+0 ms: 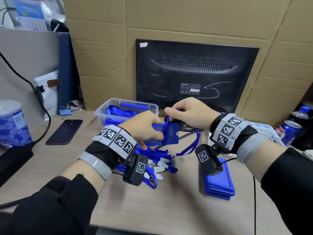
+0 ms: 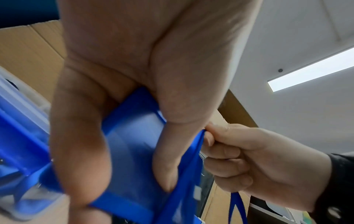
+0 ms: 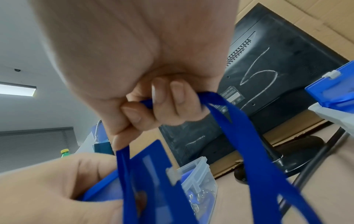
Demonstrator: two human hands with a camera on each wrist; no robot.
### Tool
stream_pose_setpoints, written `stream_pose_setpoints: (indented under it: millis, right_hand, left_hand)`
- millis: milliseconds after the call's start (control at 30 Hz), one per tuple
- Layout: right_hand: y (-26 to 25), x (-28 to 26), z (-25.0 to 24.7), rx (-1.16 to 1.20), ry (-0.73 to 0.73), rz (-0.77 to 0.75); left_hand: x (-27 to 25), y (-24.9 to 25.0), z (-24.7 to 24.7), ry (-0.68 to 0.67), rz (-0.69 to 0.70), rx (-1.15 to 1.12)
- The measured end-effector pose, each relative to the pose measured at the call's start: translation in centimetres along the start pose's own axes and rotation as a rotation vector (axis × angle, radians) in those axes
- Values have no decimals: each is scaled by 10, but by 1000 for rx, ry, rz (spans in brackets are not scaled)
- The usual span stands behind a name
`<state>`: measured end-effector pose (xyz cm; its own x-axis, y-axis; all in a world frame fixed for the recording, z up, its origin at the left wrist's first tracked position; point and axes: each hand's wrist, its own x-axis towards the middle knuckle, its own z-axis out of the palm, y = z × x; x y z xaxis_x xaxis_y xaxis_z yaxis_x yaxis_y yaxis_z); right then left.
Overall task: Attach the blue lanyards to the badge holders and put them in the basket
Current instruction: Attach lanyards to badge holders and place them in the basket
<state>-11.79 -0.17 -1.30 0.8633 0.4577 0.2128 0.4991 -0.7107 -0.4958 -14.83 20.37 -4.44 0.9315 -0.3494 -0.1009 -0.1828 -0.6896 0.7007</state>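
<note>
Left hand [image 1: 144, 128] mid-frame in the head view, fingers curled round a blue badge holder [image 1: 169, 134], thumb on top and the rest underneath, holding it up off the tabletop [image 1: 152, 209]. From the left wrist view, same deal: holder [image 2: 132, 159] wedged between thumb and fingers, no gap.

Right hand [image 1: 188, 111] just up and to the right of it, pinching a blue lanyard [image 1: 167, 122] between thumb and forefinger right above the holder. Strap drops from the pinch across the holder's face, then trails down and right toward the tabletop. In the right wrist view the strap [image 3: 239, 136] loops through the curled fingers, one length going down over the holder [image 3: 153, 181], the other swinging off to the lower right. White clip [image 3: 172, 174] sitting on the holder's edge; can't tell if it's fully snapped.

Clear plastic basket [image 1: 101, 112] behind the left hand, upper middle of the frame, already loaded with blue stuff. Pile of loose lanyards [image 1: 157, 163] with white clips on the tabletop below the hands. Stack of spare badge holders [image 1: 220, 184] under the right wrist, lower right.

Also around: back of a black monitor [image 1: 196, 73] against cardboard, dark phone [image 1: 64, 131] at left, soda can [image 1: 288, 131] at far right.
</note>
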Motion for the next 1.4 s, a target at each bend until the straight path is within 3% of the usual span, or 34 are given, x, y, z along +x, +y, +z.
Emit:
stream_pose_setpoints:
  millis: [167,300,467,567,800,967,1267,1333,1400]
  right_hand:
    - [23,-3,9,186,8,131]
    - [28,-10,11,429,-153,237]
    - [17,-13,10,351,-332,190]
    - [8,-13,9,170,-349,138]
    - [2,-7,0,-15,-166,17]
    - [17,-5,4,32,-52,29]
    - [41,-13,9,348,-41,193]
    - [40,-15,10,337,-96,220]
    - [39,-17,10,333,-136,224]
  left_hand:
    - [-6,5,-6,-100,81,-269]
    - [-4,8,-2,20,81,-587]
    - [6,7,4,296,-15,-536]
    - [8,6,4,335,-55,-353]
    - [6,2,2,152,-88,-60]
    - [2,8,-2,-16,-47,18]
    - [-7,16,-4,-199,2,-329]
    - [-6,18,-2,-180,1,-474]
    - [-2,18,-1,-77,-23,-637]
